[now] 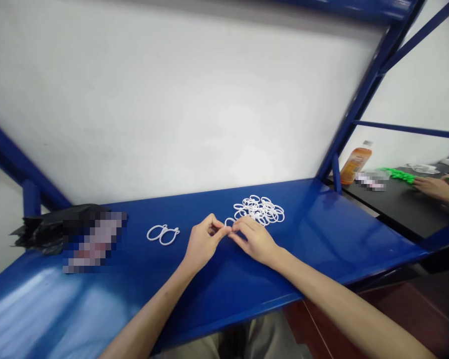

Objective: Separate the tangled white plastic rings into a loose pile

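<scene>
My left hand (205, 239) and my right hand (255, 239) meet over the blue table, thumbs and fingertips pinched together on a white plastic curtain ring (229, 220). The ring's loop shows between and behind the fingers, while its near end is hidden by the fingertips. Just beyond my right hand lies a loose pile of several similar white rings (264, 209). To the left of my left hand, two more white rings (163, 234) lie side by side, touching or overlapping, each with a small clasp at its upper right.
A black plastic bag (56, 232) lies at the table's left, beside a blurred-out item (95, 244). Blue frame posts (362, 94) flank the table (243, 284). On a dark table at right are an orange bottle (356, 163), green pieces (399, 175) and another person's hands (436, 188).
</scene>
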The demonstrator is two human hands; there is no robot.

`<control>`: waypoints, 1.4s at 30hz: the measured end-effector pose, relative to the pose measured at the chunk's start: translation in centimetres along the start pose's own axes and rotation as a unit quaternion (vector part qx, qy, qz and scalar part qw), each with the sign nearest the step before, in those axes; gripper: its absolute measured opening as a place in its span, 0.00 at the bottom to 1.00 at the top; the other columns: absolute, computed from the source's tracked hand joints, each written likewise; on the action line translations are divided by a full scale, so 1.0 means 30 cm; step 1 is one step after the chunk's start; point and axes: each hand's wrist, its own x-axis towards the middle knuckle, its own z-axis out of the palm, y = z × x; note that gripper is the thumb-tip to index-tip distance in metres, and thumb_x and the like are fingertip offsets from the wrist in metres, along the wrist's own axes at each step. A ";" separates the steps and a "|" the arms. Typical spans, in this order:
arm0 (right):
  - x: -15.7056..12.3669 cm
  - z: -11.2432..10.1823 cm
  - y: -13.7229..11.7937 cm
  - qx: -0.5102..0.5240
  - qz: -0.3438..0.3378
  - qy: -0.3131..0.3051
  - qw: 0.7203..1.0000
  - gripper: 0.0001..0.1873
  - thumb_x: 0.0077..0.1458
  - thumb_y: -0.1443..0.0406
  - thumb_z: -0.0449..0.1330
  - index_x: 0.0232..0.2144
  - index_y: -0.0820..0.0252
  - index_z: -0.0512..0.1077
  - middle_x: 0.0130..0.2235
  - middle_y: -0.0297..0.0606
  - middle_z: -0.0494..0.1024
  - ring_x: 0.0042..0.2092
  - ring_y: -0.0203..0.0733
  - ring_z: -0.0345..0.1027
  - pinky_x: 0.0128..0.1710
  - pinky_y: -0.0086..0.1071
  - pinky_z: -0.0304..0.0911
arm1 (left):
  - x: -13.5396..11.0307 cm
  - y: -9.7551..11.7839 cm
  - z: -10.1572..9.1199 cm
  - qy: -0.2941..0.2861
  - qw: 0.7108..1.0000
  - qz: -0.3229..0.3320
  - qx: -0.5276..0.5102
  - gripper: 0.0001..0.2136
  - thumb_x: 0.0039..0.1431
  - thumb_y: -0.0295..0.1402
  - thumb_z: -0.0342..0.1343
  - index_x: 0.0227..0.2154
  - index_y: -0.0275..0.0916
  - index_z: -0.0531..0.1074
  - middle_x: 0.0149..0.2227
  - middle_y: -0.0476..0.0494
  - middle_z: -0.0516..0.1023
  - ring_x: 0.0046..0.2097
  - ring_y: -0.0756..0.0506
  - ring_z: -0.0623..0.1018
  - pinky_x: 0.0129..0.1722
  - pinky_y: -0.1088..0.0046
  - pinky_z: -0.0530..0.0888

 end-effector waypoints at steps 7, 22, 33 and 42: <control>0.008 -0.043 0.124 -0.035 0.037 -0.001 0.999 0.07 0.67 0.65 0.55 0.43 0.54 0.74 0.42 0.42 0.79 0.45 0.45 0.72 0.46 0.41 0.70 | 0.018 0.020 -0.066 -0.009 0.968 0.069 0.239 0.11 0.65 0.43 0.52 0.35 0.43 0.73 0.35 0.46 0.80 0.38 0.43 0.76 0.40 0.67 0.70; -0.003 -0.082 0.394 -0.105 0.227 -0.002 0.968 0.06 0.61 0.65 0.59 0.37 0.58 0.77 0.40 0.40 0.79 0.43 0.46 0.71 0.47 0.40 0.66 | 0.046 -0.041 -0.195 -0.028 0.871 -0.056 0.487 0.14 0.66 0.39 0.46 0.45 0.38 0.72 0.45 0.34 0.78 0.48 0.36 0.77 0.45 0.61 0.72; -0.003 -0.102 0.358 -0.144 0.218 0.035 0.965 0.10 0.63 0.63 0.56 0.35 0.58 0.77 0.39 0.43 0.79 0.43 0.51 0.66 0.48 0.46 0.64 | 0.047 -0.052 -0.162 -0.119 0.935 0.095 0.321 0.13 0.58 0.37 0.60 0.46 0.42 0.74 0.47 0.41 0.76 0.51 0.39 0.74 0.53 0.60 0.70; 0.014 -0.070 0.190 -0.096 0.123 0.032 0.987 0.09 0.66 0.63 0.55 0.36 0.56 0.75 0.37 0.42 0.79 0.43 0.50 0.68 0.47 0.46 0.66 | 0.043 -0.060 -0.134 -0.146 0.932 0.093 0.317 0.07 0.62 0.26 0.53 0.38 0.41 0.76 0.39 0.42 0.79 0.44 0.41 0.76 0.48 0.63 0.70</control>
